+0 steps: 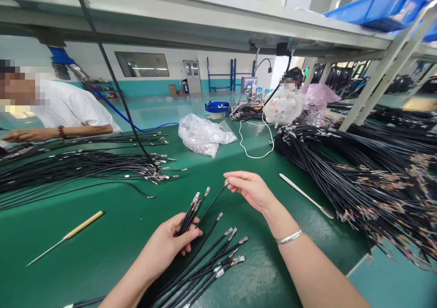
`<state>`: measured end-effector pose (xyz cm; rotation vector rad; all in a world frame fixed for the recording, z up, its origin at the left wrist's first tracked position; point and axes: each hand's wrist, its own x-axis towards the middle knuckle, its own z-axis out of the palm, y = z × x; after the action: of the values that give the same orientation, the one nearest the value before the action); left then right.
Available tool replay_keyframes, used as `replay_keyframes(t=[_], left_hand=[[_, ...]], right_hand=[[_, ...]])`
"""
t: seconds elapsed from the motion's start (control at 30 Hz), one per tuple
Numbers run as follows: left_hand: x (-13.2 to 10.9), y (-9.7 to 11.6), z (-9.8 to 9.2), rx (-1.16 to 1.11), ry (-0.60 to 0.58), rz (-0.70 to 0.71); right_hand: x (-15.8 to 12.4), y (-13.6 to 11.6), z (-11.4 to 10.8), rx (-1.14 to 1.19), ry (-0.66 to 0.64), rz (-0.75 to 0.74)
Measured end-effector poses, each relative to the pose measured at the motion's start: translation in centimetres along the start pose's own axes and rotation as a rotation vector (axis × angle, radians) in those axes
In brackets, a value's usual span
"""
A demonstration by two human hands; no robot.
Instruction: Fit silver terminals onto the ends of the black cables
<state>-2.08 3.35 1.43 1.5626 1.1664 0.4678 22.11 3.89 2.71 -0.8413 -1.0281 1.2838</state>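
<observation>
Left hand (170, 239): grip closed round cable bundle (188, 217). Right hand (251, 192), nearer right edge of table (119, 253), pinches single cable (213, 203) at tip; length slants down to left grip.

Black cables (190, 214), silver-tipped, bunched aslant in left grip (174, 237); one cable (212, 204) slanting to right grip (251, 190).

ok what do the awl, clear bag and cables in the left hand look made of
Awl: pale, smooth handle, probably wood; thin, shiny shaft, likely metal. Bag: see-through, crinkled, likely plastic film. Cables: black, smooth outside, probably rubber or plastic; silvery ends look metal.
</observation>
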Motion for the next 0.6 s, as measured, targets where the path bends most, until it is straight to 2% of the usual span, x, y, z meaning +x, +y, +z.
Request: replay_keyframes(t=[0.27,0.4,0.47,0.57,0.6], left_hand=[[0.0,0.0,0.2,0.011,0.001,-0.019],[-0.1,-0.2,0.6,0.038,0.018,0.035],[-0.5,0.2,0.7,0.09,0.128,0.103],[-1.4,1.9,0.8,0.232,0.418,0.251],[-1.8,2.7,1.0,0.261,0.476,0.296]], right_hand=[[-0.4,0.1,0.7,0.089,0.033,0.085],[-0.7,-0.1,1.3,0.094,0.029,0.083],[-0.9,-0.5,1.6,0.066,0.03,0.062],[-1.3,-1.1,1.9,0.015,0.029,0.004],[-1.5,-1.3,2.0,0.001,0.024,-0.013]])
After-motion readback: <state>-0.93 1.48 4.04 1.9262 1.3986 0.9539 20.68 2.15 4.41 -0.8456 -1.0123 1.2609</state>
